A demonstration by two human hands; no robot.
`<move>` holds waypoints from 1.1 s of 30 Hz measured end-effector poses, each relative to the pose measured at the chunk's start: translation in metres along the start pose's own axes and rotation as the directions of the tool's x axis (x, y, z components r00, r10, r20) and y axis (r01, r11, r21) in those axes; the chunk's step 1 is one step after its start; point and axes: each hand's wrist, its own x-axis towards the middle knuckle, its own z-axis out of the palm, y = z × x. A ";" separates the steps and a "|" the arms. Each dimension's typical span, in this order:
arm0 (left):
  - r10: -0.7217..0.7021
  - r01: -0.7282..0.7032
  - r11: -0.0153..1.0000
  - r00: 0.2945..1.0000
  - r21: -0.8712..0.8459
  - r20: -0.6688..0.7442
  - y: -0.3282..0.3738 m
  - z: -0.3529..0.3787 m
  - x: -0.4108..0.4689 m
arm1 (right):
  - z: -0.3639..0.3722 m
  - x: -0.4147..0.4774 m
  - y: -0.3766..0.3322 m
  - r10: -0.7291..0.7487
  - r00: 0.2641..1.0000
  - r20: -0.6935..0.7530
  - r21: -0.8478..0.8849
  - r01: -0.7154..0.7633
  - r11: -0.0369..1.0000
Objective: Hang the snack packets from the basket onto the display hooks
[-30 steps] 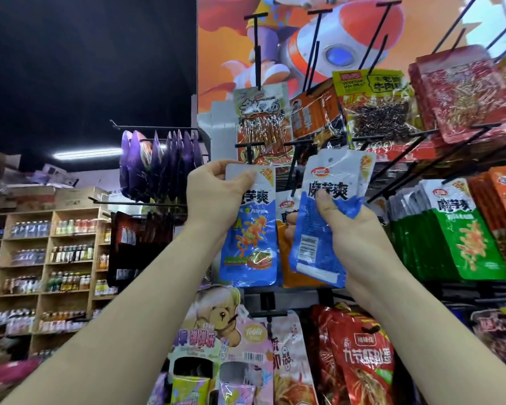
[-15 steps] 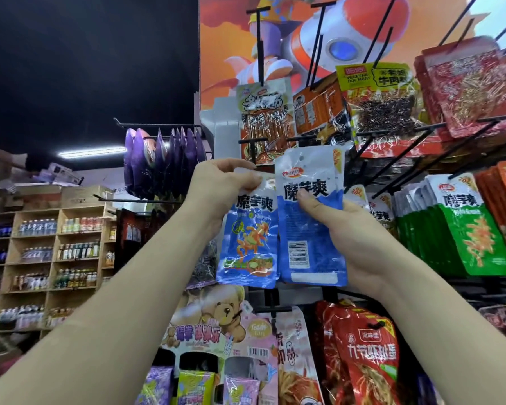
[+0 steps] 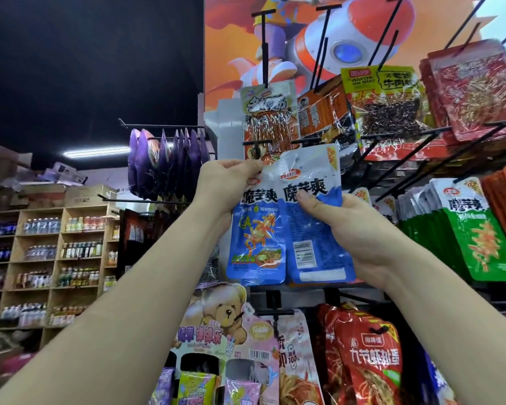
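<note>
Two blue snack packets are held up side by side in front of the display rack. My left hand (image 3: pixel 227 185) pinches the top of the front-facing blue packet (image 3: pixel 257 249), just under the tip of a black display hook (image 3: pixel 256 144). My right hand (image 3: pixel 345 226) grips the second blue packet (image 3: pixel 313 217), which shows its back with a barcode and overlaps the first one's right edge. Its white top reaches up near the hook row. The basket is not in view.
Black hooks (image 3: pixel 433 133) carry red and orange snack packs above and green packets (image 3: pixel 476 229) at the right. Red bags (image 3: pixel 368 355) and bear-printed packs (image 3: pixel 222 323) hang below. Purple packs (image 3: pixel 164 165) hang on a side rack. Wooden drink shelves (image 3: pixel 50 258) stand at the far left.
Both hands have risen toward the hook row. The right-hand packet has moved left and up until it lies against the left-hand packet.
</note>
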 end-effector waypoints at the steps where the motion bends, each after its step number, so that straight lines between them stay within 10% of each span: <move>1: -0.032 0.032 0.999 0.999 -0.001 -0.022 -0.002 0.001 0.003 | 0.000 0.001 -0.001 0.002 1.000 -0.015 -0.008 -0.002 1.000; 8: 0.130 -0.119 0.980 0.990 0.162 -0.059 -0.036 -0.004 0.013 | -0.006 0.012 0.002 0.038 0.998 -0.051 -0.133 -0.044 0.990; 16: 0.555 -0.406 0.618 0.832 0.673 -0.008 -0.044 -0.016 0.001 | -0.008 0.000 0.006 -0.001 0.992 -0.127 -0.041 -0.004 0.999; 21: 0.246 -0.252 0.965 0.965 0.073 0.087 -0.010 -0.004 -0.043 | -0.007 -0.002 -0.002 -0.120 0.990 -0.079 0.004 0.121 0.993; 29: 0.219 -0.218 0.973 0.976 0.072 -0.010 0.008 -0.002 -0.038 | -0.008 -0.002 -0.005 -0.020 0.981 -0.194 -0.028 0.015 0.999; 33: 0.169 -0.163 0.975 0.985 0.153 -0.029 0.006 -0.012 -0.022 | -0.024 -0.007 -0.005 -0.238 0.949 -0.208 -0.198 0.198 0.960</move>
